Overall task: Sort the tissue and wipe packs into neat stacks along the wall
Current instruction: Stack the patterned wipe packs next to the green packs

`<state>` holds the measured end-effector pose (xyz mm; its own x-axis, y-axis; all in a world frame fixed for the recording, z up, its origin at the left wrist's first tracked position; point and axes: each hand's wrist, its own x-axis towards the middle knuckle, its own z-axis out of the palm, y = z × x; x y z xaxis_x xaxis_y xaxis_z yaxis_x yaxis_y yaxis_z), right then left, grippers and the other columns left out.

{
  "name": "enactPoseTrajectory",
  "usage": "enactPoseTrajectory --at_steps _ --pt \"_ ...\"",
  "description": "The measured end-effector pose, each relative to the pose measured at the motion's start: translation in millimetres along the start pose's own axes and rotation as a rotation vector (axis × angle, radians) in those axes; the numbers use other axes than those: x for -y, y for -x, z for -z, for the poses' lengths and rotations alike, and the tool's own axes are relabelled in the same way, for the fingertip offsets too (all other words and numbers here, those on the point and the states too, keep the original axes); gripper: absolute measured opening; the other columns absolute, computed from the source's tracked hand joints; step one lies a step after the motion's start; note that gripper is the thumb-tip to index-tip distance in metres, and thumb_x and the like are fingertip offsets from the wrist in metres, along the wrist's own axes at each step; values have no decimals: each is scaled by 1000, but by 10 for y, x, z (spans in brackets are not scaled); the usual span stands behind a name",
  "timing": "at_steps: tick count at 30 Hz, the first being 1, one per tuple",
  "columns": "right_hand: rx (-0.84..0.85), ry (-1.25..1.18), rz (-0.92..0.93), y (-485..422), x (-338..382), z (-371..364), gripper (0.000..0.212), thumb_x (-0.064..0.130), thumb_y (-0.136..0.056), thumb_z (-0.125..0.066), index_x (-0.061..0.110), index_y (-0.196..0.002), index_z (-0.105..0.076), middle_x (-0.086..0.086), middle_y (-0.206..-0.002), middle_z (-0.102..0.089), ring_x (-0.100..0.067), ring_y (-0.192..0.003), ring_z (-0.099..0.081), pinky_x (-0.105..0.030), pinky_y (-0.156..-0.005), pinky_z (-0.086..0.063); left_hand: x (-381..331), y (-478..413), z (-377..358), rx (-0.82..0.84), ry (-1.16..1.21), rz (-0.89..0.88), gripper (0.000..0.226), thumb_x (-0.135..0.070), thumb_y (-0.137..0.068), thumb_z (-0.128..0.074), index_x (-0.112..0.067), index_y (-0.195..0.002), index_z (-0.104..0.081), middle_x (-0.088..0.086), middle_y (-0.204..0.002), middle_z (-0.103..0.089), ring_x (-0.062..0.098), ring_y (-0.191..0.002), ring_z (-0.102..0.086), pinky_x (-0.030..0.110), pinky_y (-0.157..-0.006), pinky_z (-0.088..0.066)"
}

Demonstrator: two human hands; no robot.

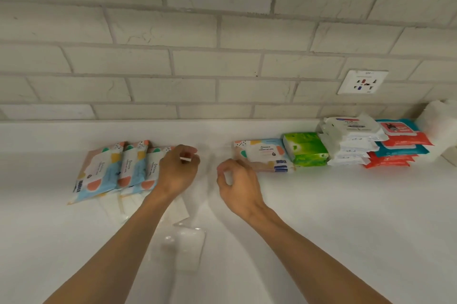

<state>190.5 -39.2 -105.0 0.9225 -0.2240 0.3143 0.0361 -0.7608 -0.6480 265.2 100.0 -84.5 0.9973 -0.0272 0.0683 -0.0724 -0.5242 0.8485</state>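
Note:
My left hand (178,167) is over the right end of three patterned wipe packs (103,172) that lie overlapped on the white counter (321,217). Its fingers are curled round the edge of a faint, blurred white pack (186,160). My right hand (237,180) is just to the right, thumb and forefinger pinched together at that pack's other side. Along the wall to the right stand a stack of patterned packs (262,155), a green tissue pack (305,149), a stack of white wipe packs (351,140) and a red and teal stack (400,145).
Clear-wrapped white packs lie on the counter in front of my arms (188,246) and under the patterned packs (118,204). White paper goods (440,128) fill the far right corner. A wall socket (362,82) sits in the brick wall above the stacks.

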Motion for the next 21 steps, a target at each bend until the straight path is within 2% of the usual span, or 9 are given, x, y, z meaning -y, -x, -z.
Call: enactPoseTrajectory --at_steps 4,8,10,12,14,16,17,19,21 --pt "111 -161 -80 55 419 -281 15 14 -88 -60 17 -99 -69 5 -97 -69 -7 -81 -57 -24 -76 -53 257 -67 455 -60 -38 43 17 -17 -91 -60 -13 -105 -68 3 -102 -69 23 -95 -64 28 -83 -46" --pt "185 -281 -135 28 760 -505 14 10 -88 -61 14 -99 -70 7 -93 -67 -5 -75 -57 -9 -70 -47 461 -123 857 -101 -68 84 19 -13 -88 -58 -16 -104 -68 5 -104 -69 22 -91 -62 31 -80 -48" --pt "218 -312 -161 -33 913 -623 14 12 -89 -61 14 -101 -69 7 -92 -65 -7 -78 -59 -6 -70 -46 566 -147 1027 -111 -98 91 20 -13 -87 -59 -17 -104 -68 4 -108 -69 24 -97 -63 31 -84 -47" --pt "260 -308 -184 -115 1048 -743 18 15 -90 -61 14 -107 -68 5 -98 -66 -12 -88 -63 -13 -79 -49 667 -183 1168 -114 -133 83 21 -14 -87 -60 -17 -106 -68 3 -111 -68 25 -100 -63 34 -90 -47" --pt "302 -261 -212 -219 1156 -869 24 20 -91 -61 15 -114 -64 1 -111 -65 -17 -101 -63 -23 -89 -51 776 -252 1280 -119 -180 69 20 -15 -86 -63 -15 -106 -67 2 -110 -66 24 -97 -63 33 -88 -48" --pt "332 -242 -248 -331 1243 -984 31 23 -91 -60 13 -121 -61 -2 -119 -63 -21 -108 -62 -31 -93 -52 871 -345 1364 -105 -240 64 21 -18 -84 -64 -17 -105 -65 1 -109 -65 22 -97 -60 29 -84 -45" --pt "339 -238 -267 -385 1283 -1035 33 24 -92 -60 12 -122 -59 -4 -119 -63 -23 -107 -63 -34 -92 -52 925 -406 1395 -90 -272 71 24 -21 -83 -65 -18 -107 -63 1 -110 -64 23 -101 -59 30 -87 -44" --pt "349 -218 -288 -486 1345 -1147 34 24 -92 -60 9 -122 -56 -8 -117 -64 -28 -104 -65 -37 -91 -53 1045 -530 1445 -34 -346 149 37 -31 -83 -65 -18 -117 -57 5 -116 -63 28 -111 -56 36 -96 -41" --pt "368 -190 -326 -567 1390 -1271 39 25 -92 -60 7 -125 -52 -10 -118 -63 -29 -108 -62 -35 -92 -52 1170 -626 1476 14 -413 280 56 -46 -83 -64 -18 -129 -48 9 -124 -59 34 -118 -51 41 -98 -38"
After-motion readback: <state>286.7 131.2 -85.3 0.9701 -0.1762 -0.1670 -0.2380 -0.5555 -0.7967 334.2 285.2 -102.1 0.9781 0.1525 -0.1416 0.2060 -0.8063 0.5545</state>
